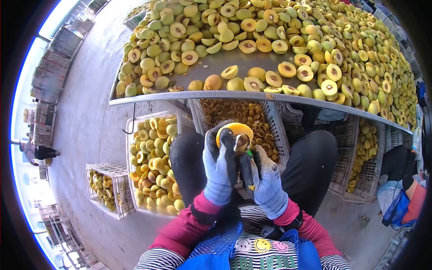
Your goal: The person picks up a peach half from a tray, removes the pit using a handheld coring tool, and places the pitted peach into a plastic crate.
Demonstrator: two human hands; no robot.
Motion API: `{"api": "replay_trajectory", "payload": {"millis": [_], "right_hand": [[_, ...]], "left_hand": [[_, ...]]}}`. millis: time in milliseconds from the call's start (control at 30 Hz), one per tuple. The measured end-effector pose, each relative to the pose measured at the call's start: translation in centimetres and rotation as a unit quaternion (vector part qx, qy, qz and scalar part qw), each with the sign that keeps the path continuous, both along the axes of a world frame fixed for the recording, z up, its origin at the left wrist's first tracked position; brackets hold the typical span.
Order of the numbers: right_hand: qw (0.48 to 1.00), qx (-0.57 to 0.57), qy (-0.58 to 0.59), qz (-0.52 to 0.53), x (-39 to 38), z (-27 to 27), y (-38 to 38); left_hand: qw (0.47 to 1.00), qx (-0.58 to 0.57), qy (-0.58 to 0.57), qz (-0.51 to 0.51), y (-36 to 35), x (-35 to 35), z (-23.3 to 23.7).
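Observation:
Both my hands wear blue-grey gloves with dark palms and meet above my lap. My left hand [218, 164] is closed round a halved yellow fruit [235, 134], its cut face turned toward my right hand. My right hand [262, 173] grips a small tool [243, 143] with a curved metal loop and a green part; the loop rests at the dark pit in the fruit's middle. Just beyond my hands, a metal table [207, 67] bears a large heap of halved fruit [351, 58]. Below its edge, between my knees, stands a crate [274, 121] of brown pits and scraps.
To the left are a large crate [131, 180] and a smaller crate [120, 189], both with halved fruit. More crates [335, 173] stand under the table at right. A person [32, 150] is at far left, near stacked crates [47, 81]. Another person's clothing [400, 204] shows at right.

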State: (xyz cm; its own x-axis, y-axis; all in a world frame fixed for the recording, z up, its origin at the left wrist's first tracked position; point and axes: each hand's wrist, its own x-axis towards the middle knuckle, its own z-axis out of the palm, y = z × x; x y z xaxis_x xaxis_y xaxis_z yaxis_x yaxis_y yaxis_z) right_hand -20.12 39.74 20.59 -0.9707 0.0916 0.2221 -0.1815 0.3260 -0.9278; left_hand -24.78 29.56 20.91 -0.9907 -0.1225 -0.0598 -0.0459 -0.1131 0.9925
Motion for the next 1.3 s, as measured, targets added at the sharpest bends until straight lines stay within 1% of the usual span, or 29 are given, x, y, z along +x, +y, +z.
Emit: {"api": "replay_trajectory", "payload": {"millis": [67, 100, 167, 200, 267, 300, 333, 400, 533, 600, 633, 667, 733, 767, 800, 833, 900, 967, 1033, 1067, 1100, 1133, 1167, 1200, 1267, 1300], "right_hand": [[1.0, -0.003, -0.004, -0.001, -0.1, -0.5, 0.2], [1.0, -0.003, -0.007, -0.002, 0.0, -0.8, 0.2], [0.997, 0.016, -0.066, 0.033, 0.6, -1.4, 0.3], [0.997, 0.015, -0.07, 0.032, 0.9, -2.1, 0.2], [0.996, 0.066, 0.058, -0.016, 1.5, -3.2, -0.4], [1.0, 0.009, 0.019, 0.008, 1.5, -2.8, -0.5], [1.0, 0.009, 0.018, 0.007, 1.3, -2.8, -0.3], [0.994, -0.053, -0.073, 0.054, 1.1, -3.1, 0.0], [0.988, -0.078, -0.103, 0.087, 0.8, -3.1, 1.0], [0.993, -0.086, -0.063, 0.056, 0.6, -3.9, 1.3], [0.992, -0.083, -0.068, 0.064, 0.6, -3.8, 1.6], [0.992, -0.083, -0.069, 0.062, 0.8, -3.5, 1.5], [0.999, -0.032, 0.027, 0.015, 1.0, -3.0, 0.6], [0.997, 0.003, 0.071, 0.012, 0.8, -2.8, 0.4], [0.997, 0.001, 0.072, 0.012, 0.7, -2.9, 0.3], [0.998, -0.001, 0.067, 0.004, 0.8, -3.0, 0.2], [0.998, -0.003, 0.059, -0.003, 1.0, -3.2, 0.1], [0.999, -0.044, -0.003, 0.0, 1.0, -3.2, 0.0], [0.999, -0.05, 0.007, -0.002, 1.3, -3.7, -0.2], [0.998, -0.054, 0.017, -0.003, 1.4, -3.9, -0.2], [0.998, -0.054, 0.015, -0.003, 1.5, -3.8, 0.0], [0.997, -0.074, -0.005, 0.024, 1.5, -3.5, 0.3], [0.994, -0.093, -0.022, 0.052, 1.3, -3.4, 0.6], [0.994, -0.094, -0.022, 0.054, 1.1, -3.4, 0.9], [0.984, -0.125, -0.084, 0.093, 0.9, -3.6, 1.4], [0.984, -0.126, -0.085, 0.093, 0.8, -3.8, 1.8]], "left_hand": [[0.999, 0.032, -0.024, 0.031, 0.6, 0.6, -0.6], [0.999, 0.032, -0.026, 0.03, 0.7, 0.7, -0.7], [0.996, 0.067, -0.036, 0.039, 0.8, 1.2, -1.0], [0.996, 0.066, -0.04, 0.039, 0.9, 1.4, -0.8], [0.994, 0.089, -0.048, 0.05, 1.1, 1.6, -0.3], [0.994, 0.085, -0.049, 0.054, 1.1, 1.7, -0.4], [0.994, 0.085, -0.049, 0.054, 1.1, 1.7, -0.7], [0.995, 0.056, -0.041, 0.066, 1.2, 1.9, -1.6], [0.998, 0.022, -0.022, 0.052, 1.0, 2.2, -2.3], [0.995, 0.086, -0.038, 0.017, 1.0, 2.0, -2.0], [0.998, 0.052, -0.045, -0.014, 0.7, 2.0, -1.4], [0.998, 0.038, -0.045, -0.019, 0.5, 1.9, -0.7], [0.996, 0.059, -0.063, 0.005, 0.5, 2.0, -0.7], [0.996, 0.057, -0.063, 0.004, 0.7, 2.0, -0.8], [0.997, 0.055, -0.051, 0.026, 0.9, 2.0, -1.2], [0.997, 0.054, -0.039, 0.048, 1.1, 2.0, -1.5], [0.997, 0.051, -0.033, 0.053, 1.2, 2.1, -1.8], [0.997, 0.047, -0.029, 0.059, 1.1, 2.1, -2.0], [0.999, -0.005, -0.003, 0.05, 1.0, 2.2, -2.2], [0.999, -0.006, -0.004, 0.05, 1.0, 2.3, -2.4], [0.999, 0.002, 0.019, 0.04, 1.0, 2.4, -2.7], [0.999, 0.01, 0.042, 0.03, 1.0, 2.6, -3.0], [0.998, 0.011, 0.038, 0.039, 1.2, 2.7, -3.3], [0.998, 0.01, 0.038, 0.04, 1.0, 2.6, -3.4], [0.998, -0.049, 0.033, 0.023, 0.7, 2.7, -3.6], [0.999, -0.034, 0.017, -0.006, 0.3, 2.5, -3.1]]}}
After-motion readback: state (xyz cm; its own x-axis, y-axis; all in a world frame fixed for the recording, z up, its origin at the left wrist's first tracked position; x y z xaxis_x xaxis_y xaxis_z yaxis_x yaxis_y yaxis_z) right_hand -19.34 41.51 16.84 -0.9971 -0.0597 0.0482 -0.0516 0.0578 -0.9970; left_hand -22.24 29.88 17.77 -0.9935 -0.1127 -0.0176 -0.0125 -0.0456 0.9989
